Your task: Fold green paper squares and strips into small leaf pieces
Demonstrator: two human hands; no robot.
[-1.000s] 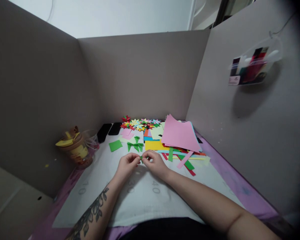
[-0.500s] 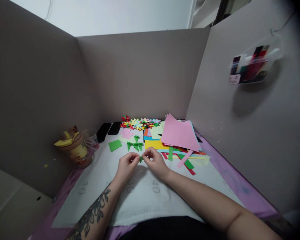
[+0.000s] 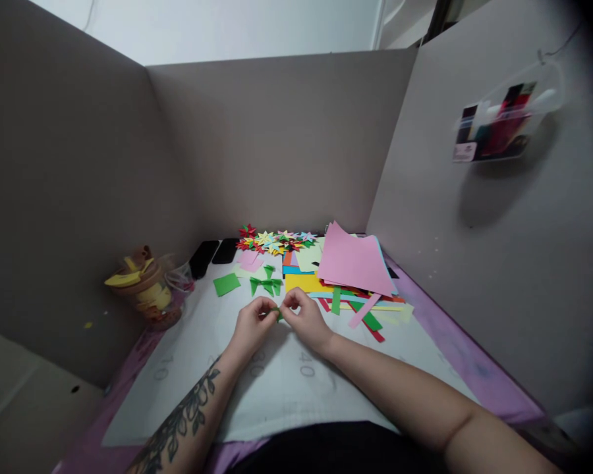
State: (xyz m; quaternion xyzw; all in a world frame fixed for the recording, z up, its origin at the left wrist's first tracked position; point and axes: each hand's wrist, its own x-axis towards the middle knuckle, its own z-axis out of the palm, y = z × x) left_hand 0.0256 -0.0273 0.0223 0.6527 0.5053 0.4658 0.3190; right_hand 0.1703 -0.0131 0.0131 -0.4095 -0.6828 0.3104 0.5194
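My left hand (image 3: 251, 325) and my right hand (image 3: 304, 319) meet over the white mat (image 3: 188, 368), fingertips pinched together on a small folded green paper piece (image 3: 277, 313). Both hands are closed on it. Just beyond them lie several folded green paper pieces (image 3: 266, 284) and a flat green paper square (image 3: 226, 284). My left forearm carries a dark tattoo.
A stack of coloured paper sheets topped by pink (image 3: 356, 263) lies at the right, with loose paper strips (image 3: 366, 316) beside it. Finished paper stars (image 3: 277, 241) line the back wall. Two black phones (image 3: 212, 254) and a cup (image 3: 145, 293) sit at the left. Grey partitions enclose the desk.
The hands stay pinched on the green piece and shift slightly while working it. The view has tilted a little, so everything sits marginally higher in frame.
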